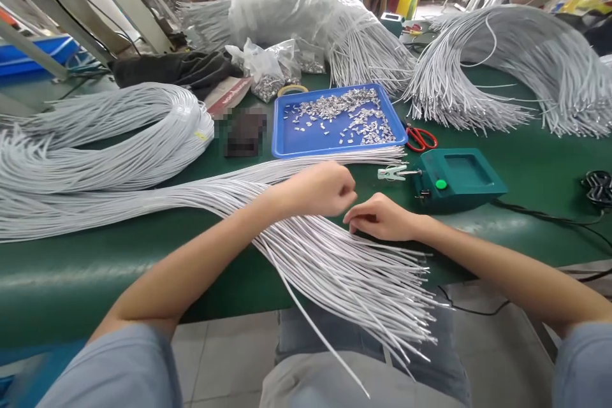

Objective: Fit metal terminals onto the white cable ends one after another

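My left hand (pixel 329 188) is closed in a fist above a spread of thin grey-white cables (pixel 344 274). Whatever its fingers may hold is hidden. Just to the right, my right hand (pixel 382 217) has its fingers curled together, with the tips close to my left hand and the upper edge of the cables. Anything between those fingertips is too small to tell. The cables fan out toward me, their ends hanging past the table edge. A green box (pixel 461 178) with a round green button and a pale clip (pixel 393 172) stands beyond my right hand.
A blue tray (pixel 301 134) of small metal pieces lies behind my hands, beside red-handled scissors (pixel 421 138). Coiled cable bundles lie left (pixel 157 134) and right (pixel 516 44). Plastic bags of parts (pixel 268 70) and a wrapped cable bundle (pixel 287 9) are farther back. A black cord (pixel 540 218) trails right.
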`<state>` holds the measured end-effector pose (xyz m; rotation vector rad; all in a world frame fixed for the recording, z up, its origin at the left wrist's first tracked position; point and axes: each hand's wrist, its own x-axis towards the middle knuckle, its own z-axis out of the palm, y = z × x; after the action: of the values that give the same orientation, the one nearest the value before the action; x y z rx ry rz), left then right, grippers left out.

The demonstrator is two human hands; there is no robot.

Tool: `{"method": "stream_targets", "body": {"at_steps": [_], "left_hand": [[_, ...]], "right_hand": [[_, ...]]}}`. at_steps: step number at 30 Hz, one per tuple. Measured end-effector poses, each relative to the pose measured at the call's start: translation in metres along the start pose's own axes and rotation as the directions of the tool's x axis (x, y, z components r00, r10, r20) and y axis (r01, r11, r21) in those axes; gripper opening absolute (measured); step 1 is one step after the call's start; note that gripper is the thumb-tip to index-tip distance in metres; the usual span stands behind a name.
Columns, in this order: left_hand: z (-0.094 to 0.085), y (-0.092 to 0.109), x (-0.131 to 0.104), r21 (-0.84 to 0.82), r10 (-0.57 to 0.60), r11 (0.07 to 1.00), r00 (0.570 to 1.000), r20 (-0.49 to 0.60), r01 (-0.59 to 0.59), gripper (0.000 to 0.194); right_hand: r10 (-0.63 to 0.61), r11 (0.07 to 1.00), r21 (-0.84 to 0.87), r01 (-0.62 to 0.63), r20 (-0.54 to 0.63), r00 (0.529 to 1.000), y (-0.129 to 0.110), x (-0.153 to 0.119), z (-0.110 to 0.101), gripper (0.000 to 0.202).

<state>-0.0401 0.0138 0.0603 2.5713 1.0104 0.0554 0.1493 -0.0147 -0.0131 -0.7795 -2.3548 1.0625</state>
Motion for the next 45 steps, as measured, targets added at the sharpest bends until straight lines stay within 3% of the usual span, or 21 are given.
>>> {"method": "stream_targets", "body": {"at_steps": [3,5,14,19,24,31,36,39,43,45], "left_hand": [[-0.006,-0.026,0.008,0.304,-0.250,0.911,0.960,-0.126,0.277,0.028],[-0.002,-0.037,0.013,0.406,-0.312,0.851,0.943,-0.117,0.332,0.026],[0.006,-0.034,0.016,0.519,-0.319,0.809,0.948,-0.008,0.276,0.029],[0.008,-0.030,0.017,0.512,-0.357,0.795,0.933,-0.039,0.326,0.033],[0.014,-0.032,0.019,0.470,-0.450,0.774,0.891,-0.063,0.424,0.032],[0.012,-0.033,0.015,0.475,-0.384,0.812,0.923,-0.002,0.339,0.029],[0.001,-0.042,0.013,0.277,-0.416,0.879,0.908,0.047,0.388,0.028],[-0.008,-0.051,0.017,-0.041,-0.376,0.926,0.927,0.014,0.376,0.022],[-0.022,-0.048,0.017,-0.531,-0.432,0.791,0.892,-0.133,0.304,0.032],[-0.028,-0.038,0.012,-0.685,-0.417,0.705,0.889,-0.190,0.184,0.034]], "right_hand": [[-0.018,1.000,0.020,0.017,0.046,0.999,-0.004,0.000,0.001,0.023],[-0.016,0.997,0.074,0.013,0.047,0.999,-0.002,0.000,0.002,0.022],[0.007,0.994,0.105,-0.009,0.023,1.000,0.000,0.001,0.005,0.022],[0.007,0.996,0.087,-0.010,0.026,1.000,-0.001,0.002,0.006,0.022],[0.002,0.997,0.076,-0.004,0.025,1.000,-0.001,0.002,0.006,0.023],[-0.006,0.998,0.059,0.004,0.024,1.000,-0.001,0.003,0.006,0.023],[0.000,0.998,0.059,-0.002,0.035,0.999,-0.001,0.004,0.005,0.023],[-0.007,0.998,0.066,0.005,0.029,1.000,-0.001,0.005,0.005,0.024],[-0.003,0.995,0.103,0.002,0.014,1.000,0.002,0.006,0.006,0.023],[-0.011,0.992,0.124,0.009,0.014,1.000,0.004,0.007,0.008,0.023]]}}
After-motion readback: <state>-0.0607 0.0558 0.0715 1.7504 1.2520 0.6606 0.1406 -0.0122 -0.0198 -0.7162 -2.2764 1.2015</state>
